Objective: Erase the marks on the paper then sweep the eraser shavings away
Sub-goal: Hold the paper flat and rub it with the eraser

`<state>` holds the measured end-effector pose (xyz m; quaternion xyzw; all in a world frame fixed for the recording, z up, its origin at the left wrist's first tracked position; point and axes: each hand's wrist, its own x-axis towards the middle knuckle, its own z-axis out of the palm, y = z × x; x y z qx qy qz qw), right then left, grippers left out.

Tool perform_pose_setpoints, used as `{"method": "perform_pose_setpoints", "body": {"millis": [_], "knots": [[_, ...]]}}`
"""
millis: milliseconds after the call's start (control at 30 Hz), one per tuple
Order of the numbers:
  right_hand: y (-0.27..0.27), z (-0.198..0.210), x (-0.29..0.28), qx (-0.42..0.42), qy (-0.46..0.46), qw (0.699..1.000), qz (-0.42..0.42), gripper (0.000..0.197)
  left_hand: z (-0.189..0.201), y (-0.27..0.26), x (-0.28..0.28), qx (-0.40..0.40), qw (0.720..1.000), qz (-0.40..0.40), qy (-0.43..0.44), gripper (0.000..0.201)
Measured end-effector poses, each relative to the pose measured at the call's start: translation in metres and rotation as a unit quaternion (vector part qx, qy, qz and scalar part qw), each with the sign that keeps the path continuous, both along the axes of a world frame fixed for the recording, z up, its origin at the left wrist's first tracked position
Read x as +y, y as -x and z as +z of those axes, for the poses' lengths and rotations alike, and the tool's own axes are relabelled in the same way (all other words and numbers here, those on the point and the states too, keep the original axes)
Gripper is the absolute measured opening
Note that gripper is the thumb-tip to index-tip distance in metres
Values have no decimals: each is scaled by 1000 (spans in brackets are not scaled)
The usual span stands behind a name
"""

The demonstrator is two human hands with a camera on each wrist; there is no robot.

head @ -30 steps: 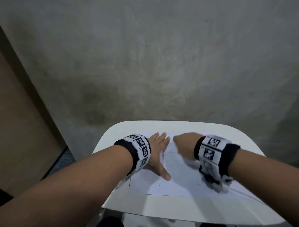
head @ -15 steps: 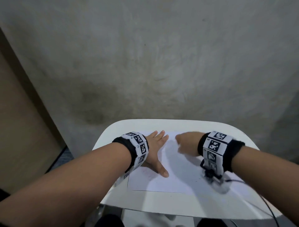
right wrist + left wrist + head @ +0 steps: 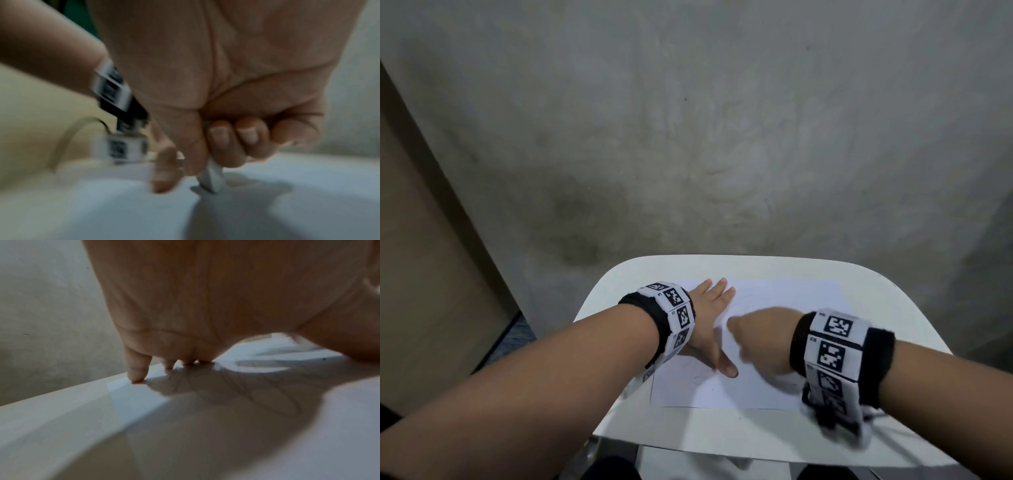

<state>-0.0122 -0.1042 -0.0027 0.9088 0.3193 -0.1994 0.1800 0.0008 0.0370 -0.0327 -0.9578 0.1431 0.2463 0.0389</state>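
Left hand [image 3: 710,325] lay flat with fingers [image 3: 136,368] spread straight on the left part of one smooth white rectangular paper [image 3: 763,387], near the table's [image 3: 914,315] left edge. Further right, right hand [image 3: 763,339] curled around one small white eraser [image 3: 211,177], tip down on the sheet's middle; faint scribbles [image 3: 695,373] by the near-left corner.

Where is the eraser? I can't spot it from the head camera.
In the right wrist view, the eraser is pinched in the right hand, its tip on the paper, beside the left hand's thumb.
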Motion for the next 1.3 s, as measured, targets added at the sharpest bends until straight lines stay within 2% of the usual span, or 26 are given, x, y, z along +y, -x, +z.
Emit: {"method": "perform_pose_setpoints", "body": {"millis": [67, 167, 233, 300, 333, 400, 467, 500, 533, 600, 633, 700, 800, 867, 933, 1000, 1100, 1200, 1267, 1300], "knots": [[-8, 5, -7, 43, -22, 998, -33, 31, 0, -1, 2, 5, 1000, 0, 5, 136], [-38, 23, -32, -11, -37, 992, -120, 26, -2, -5, 5, 12, 1000, 4, 7, 139], [-22, 21, -26, -42, 0, 996, -83, 17, 0, -4, 3, 13, 1000, 4, 5, 138], [3, 8, -13, 3, 16, 1000, -5, 26, 0, -1, 0, 5, 1000, 0, 2, 136], [7, 4, -10, 35, 10, 999, 6, 29, 1, -1, 0, 3, 1000, -1, 2, 136], [-12, 10, -17, 49, -17, 998, -38, 29, 1, -1, 1, 11, 1000, 2, 5, 137], [-31, 22, -29, 3, -24, 996, -87, 19, 0, -4, 3, 16, 1000, 6, 4, 138], [-31, 23, -30, -19, 0, 996, -86, 16, -1, -4, 4, 18, 1000, 7, 3, 139], [-22, 21, -26, -35, 18, 997, -68, 23, 0, -4, 3, 19, 1000, 8, 1, 138], [3, 10, -13, -7, 22, 1000, -10, 34, 0, -2, 1, 11, 1000, 4, -2, 137], [11, 6, -9, 33, 6, 999, -2, 33, 0, -1, 0, 7, 1000, 2, -1, 137], [-6, 10, -11, 66, -25, 996, -53, 28, 2, -1, 0, 10, 1000, 3, 1, 136], [-42, 16, -21, -22, -29, 994, -104, 20, 2, -1, 2, 17, 1000, 9, 5, 137], [-28, 12, -8, -23, -8, 998, -50, 23, 3, 0, 0, 12, 1000, 9, 5, 136], [-10, 5, 5, 45, -7, 999, -4, 25, 2, 1, -2, 2, 1000, 5, 2, 136], [-26, 8, 5, 54, -14, 998, -35, 22, 3, 1, 0, 3, 1000, 4, 8, 135], [-50, 16, 0, -8, -26, 995, -96, 19, 2, 0, 2, 10, 1000, 7, 16, 136], [-21, 14, 15, 23, -35, 998, -39, 41, 0, -1, 1, 5, 1000, 5, 19, 137], [-17, 12, 19, 40, -12, 999, -2, 36, -1, -3, 2, 5, 1000, 7, 20, 138], [-29, 12, 15, 39, -9, 999, -20, 28, -1, -3, 3, 8, 1000, 6, 20, 138]]}}
